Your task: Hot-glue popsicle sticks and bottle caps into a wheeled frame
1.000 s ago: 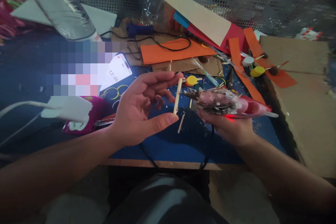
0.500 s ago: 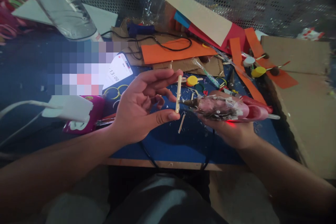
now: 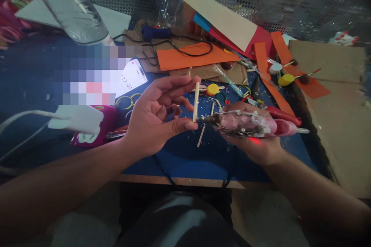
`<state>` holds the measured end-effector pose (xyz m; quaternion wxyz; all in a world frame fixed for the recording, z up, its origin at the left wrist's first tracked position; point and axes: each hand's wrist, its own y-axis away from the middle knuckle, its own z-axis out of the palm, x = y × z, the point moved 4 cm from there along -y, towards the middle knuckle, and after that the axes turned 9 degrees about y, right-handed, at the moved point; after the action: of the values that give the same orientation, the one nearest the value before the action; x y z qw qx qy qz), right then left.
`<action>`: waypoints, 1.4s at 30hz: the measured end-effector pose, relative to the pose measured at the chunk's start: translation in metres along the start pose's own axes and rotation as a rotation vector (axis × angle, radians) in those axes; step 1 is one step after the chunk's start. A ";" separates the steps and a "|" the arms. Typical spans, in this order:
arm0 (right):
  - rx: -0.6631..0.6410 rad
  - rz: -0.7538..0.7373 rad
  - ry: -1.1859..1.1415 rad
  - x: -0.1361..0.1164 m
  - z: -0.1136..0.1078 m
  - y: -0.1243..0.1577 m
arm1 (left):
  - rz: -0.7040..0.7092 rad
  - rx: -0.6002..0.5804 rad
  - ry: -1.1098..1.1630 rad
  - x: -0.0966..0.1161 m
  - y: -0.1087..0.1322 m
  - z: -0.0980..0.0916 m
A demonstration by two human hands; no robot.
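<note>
Gluing seemed underway: the loosely curled left hand (image 3: 156,119) pinched a stick (image 3: 196,102), the right hand (image 3: 257,150) clasped a glue gun (image 3: 246,123), and steady aim seemed needed next.

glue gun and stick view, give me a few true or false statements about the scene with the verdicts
1. The left hand holds a wooden stick. True.
2. The right hand is empty. False: it holds a pink glue gun.
3. The nozzle is nearest the stick's upper end. False: it is by the lower end.
4. The phone has a lit screen. True.
5. The clear bottle is at the upper right. False: upper left.
</note>
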<state>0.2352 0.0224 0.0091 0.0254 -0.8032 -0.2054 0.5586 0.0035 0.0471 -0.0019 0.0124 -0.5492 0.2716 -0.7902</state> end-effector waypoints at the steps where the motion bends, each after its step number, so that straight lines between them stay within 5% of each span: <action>1: 0.004 0.004 0.004 0.000 0.000 0.000 | 0.002 0.001 0.002 0.000 0.000 0.000; 42: 0.077 -0.064 0.066 0.002 0.003 0.001 | -0.144 0.016 0.102 -0.006 0.002 0.003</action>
<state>0.2337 0.0212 0.0065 0.0808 -0.8127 -0.2084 0.5382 0.0081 0.0458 -0.0070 -0.0538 -0.5264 0.2253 -0.8181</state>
